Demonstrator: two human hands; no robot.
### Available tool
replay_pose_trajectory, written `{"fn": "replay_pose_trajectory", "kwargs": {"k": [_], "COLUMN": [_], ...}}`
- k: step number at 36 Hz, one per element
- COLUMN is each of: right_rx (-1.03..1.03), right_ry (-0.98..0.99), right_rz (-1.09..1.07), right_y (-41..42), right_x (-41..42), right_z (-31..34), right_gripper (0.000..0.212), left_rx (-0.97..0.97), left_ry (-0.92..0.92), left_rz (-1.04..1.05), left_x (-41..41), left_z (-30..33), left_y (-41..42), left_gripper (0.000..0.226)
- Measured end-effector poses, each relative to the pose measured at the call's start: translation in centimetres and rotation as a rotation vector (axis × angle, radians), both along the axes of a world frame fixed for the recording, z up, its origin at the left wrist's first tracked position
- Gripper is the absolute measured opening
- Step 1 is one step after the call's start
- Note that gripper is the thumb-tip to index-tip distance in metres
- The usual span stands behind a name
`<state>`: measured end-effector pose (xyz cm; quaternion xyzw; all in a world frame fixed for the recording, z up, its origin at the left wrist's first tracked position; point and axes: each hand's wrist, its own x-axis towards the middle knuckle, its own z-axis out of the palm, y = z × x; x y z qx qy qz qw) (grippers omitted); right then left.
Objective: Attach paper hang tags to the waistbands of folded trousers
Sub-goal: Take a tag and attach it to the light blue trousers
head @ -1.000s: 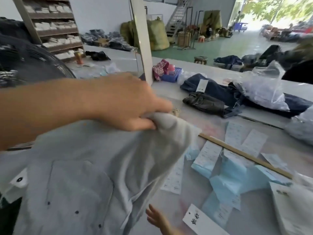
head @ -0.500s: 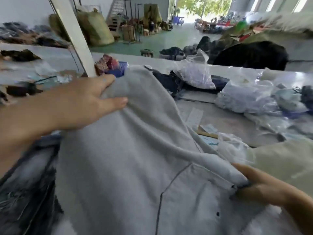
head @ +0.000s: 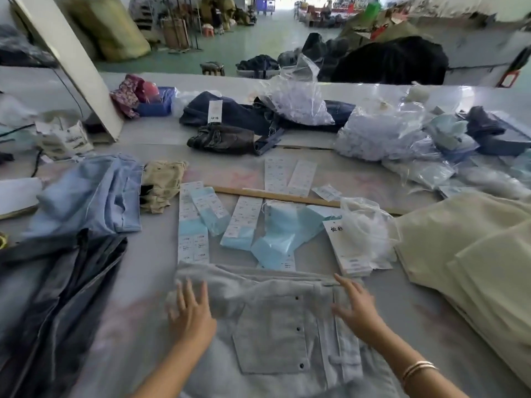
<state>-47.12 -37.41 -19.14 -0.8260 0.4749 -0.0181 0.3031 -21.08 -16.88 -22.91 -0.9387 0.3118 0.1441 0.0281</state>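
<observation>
Light grey trousers (head: 273,326) lie flat on the table in front of me, waistband (head: 258,278) at the far edge, back pocket with dark rivets facing up. My left hand (head: 191,314) rests flat on the left side of the trousers, fingers spread. My right hand (head: 356,307) lies flat on the right side near the waistband corner. A stack of white paper hang tags (head: 346,248) sits just beyond the waistband on the right. Strips of white and pale blue labels (head: 244,222) lie spread beyond the trousers.
Dark jeans (head: 51,297) and light blue trousers (head: 92,193) are piled at left, cream trousers (head: 471,254) stacked at right. A wooden ruler (head: 275,195) crosses the table. Clear plastic bags (head: 382,133) and dark denim (head: 230,116) lie at the back. A white post (head: 71,61) leans at left.
The grey trousers were held up in both hands and swung over; now they lie spread flat on the table and both hands have let go and rest flat on them.
</observation>
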Motion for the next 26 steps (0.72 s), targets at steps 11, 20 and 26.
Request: {"fn": "replay_pose_trajectory", "kwargs": {"k": [11,20,26], "right_rx": [0.545,0.586,0.587], "right_ry": [-0.132,-0.541,-0.739], "right_rz": [-0.571,-0.343,-0.248], "right_y": [0.1,4.2,7.8], "right_x": [-8.1,-4.7,-3.0], "right_z": [-4.3,-0.1,2.5], "right_gripper": [0.04,0.022,0.026], "left_rx": [-0.233,-0.318,-0.871], "left_ry": [-0.003,0.25,0.875], "left_rz": [-0.363,-0.285,0.029], "left_x": [-9.5,-11.5,-15.2], "left_z": [-2.2,0.8,5.1], "left_y": [-3.2,-5.0,-6.3], "left_gripper": [0.105,0.06,0.024]}}
